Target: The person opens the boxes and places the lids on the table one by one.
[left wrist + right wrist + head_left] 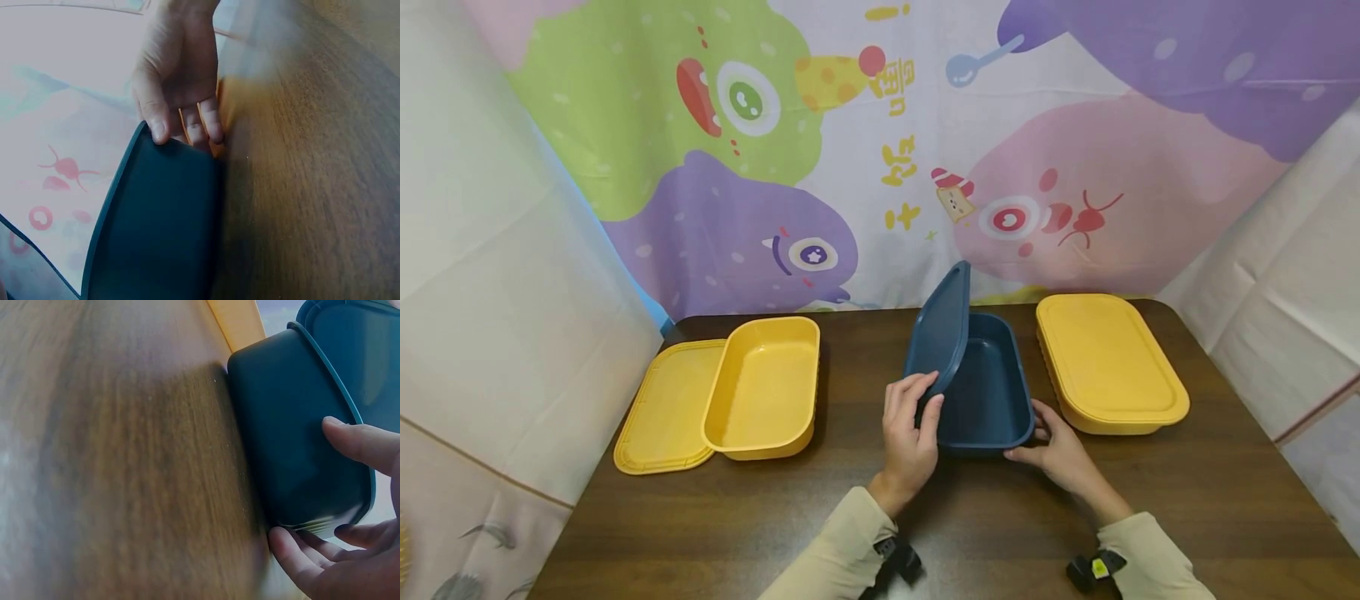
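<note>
Near edge of table [850, 492]: two beige sleeves [838, 550] reached in, a dark strapped device [901, 560] at each wrist.

Grip, left hand [910, 446]: nearly closed, thumb and fingers pinching the near end of a dark blue lid [942, 325]. Left wrist view showed the thumb on one face, other fingers partly behind. Lid was held steeply tilted above the left side of the blue container [985, 392]; contact with the rim could not be determined.

Grip, right hand [1063, 458]: partly open, spread to the container's width at its near right corner; thumb on the near wall by the rim, fingers bent round the right side.

Blue container stood upright right of table centre, toward the far edge. Bare floor visible inside; rounded rectangle, smooth walls, thin lipped rim, plastic-looking.

Left part of table: open yellow container [763, 387], glossy bare floor visible; a yellow lid [670, 408] lay flat along the left edge, partly hidden by it. Far right corner: lidded yellow container [1112, 362], contents hidden, raised panel on top.

Table surface was dark brown with wood grain. Beyond the far edge hung a creased cloth [917, 175] printed with cartoon monsters.
</note>
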`<state>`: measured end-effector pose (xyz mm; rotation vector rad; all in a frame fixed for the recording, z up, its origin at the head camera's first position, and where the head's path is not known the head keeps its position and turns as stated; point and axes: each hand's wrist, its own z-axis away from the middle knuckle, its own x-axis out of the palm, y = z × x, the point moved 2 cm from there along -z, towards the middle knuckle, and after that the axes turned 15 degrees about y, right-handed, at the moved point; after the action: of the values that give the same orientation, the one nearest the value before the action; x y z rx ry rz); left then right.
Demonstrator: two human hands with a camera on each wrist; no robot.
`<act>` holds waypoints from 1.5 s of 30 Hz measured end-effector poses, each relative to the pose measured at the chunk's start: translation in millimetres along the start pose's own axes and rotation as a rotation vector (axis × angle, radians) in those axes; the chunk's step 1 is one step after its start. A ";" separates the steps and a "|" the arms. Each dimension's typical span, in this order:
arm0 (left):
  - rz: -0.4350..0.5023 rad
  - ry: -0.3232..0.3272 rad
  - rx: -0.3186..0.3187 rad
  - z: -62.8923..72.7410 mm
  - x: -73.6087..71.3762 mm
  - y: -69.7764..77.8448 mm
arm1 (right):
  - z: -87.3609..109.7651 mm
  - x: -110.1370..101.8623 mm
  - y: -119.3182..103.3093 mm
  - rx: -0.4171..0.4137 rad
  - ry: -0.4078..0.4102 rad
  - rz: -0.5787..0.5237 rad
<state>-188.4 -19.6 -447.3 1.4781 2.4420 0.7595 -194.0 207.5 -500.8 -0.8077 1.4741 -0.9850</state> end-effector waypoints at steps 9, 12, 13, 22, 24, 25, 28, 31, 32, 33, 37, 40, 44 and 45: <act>0.011 0.103 -0.095 0.6 -4.7 -1.2 | 0.5 1.6 -0.2 -0.012 -0.007 -0.030; 0.027 0.152 -0.118 0.0 -5.8 -2.0 | 0.3 2.0 -0.7 -0.021 -0.008 -0.023; 0.033 0.168 -0.129 -0.4 -6.1 -2.2 | 0.3 2.0 -0.9 -0.020 -0.007 -0.022; 0.035 0.255 -0.227 -0.6 -8.8 -4.5 | 0.9 1.3 -1.2 -0.020 -0.016 -0.016; 0.035 0.258 -0.245 -0.1 -9.2 -5.1 | 1.3 1.4 -1.0 -0.014 -0.017 -0.018; 0.038 0.260 -0.256 0.5 -9.5 -5.5 | 1.5 1.4 -0.8 -0.010 -0.016 -0.019; 0.052 0.269 -0.275 1.4 -10.3 -5.8 | 2.6 1.5 -0.4 -0.001 -0.019 -0.021; 0.067 0.293 -0.306 1.8 -10.9 -5.5 | 3.3 1.4 -0.2 0.008 -0.021 -0.023; 0.073 0.305 -0.319 1.5 -10.9 -5.4 | 3.6 1.5 -0.2 0.010 -0.021 -0.023; 0.072 0.319 -0.332 1.1 -11.1 -5.4 | 3.7 1.5 -0.2 0.011 -0.020 -0.022; 0.065 0.374 -0.385 -1.8 -11.2 -5.4 | 3.4 1.4 -0.2 0.016 -0.017 -0.022; 0.064 0.403 -0.421 -3.0 -11.4 -7.0 | 3.0 1.6 -0.2 0.014 -0.016 -0.026; 0.066 0.427 -0.430 -3.2 -11.6 -8.7 | 3.0 1.6 -0.8 0.006 -0.015 -0.030; 0.067 0.429 -0.432 -3.1 -11.5 -9.0 | 3.1 1.6 -1.0 0.004 -0.013 -0.030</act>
<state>-191.0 -34.0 -450.4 1.3342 2.2864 1.6433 -191.2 205.2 -500.6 -0.8340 1.4523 -1.0028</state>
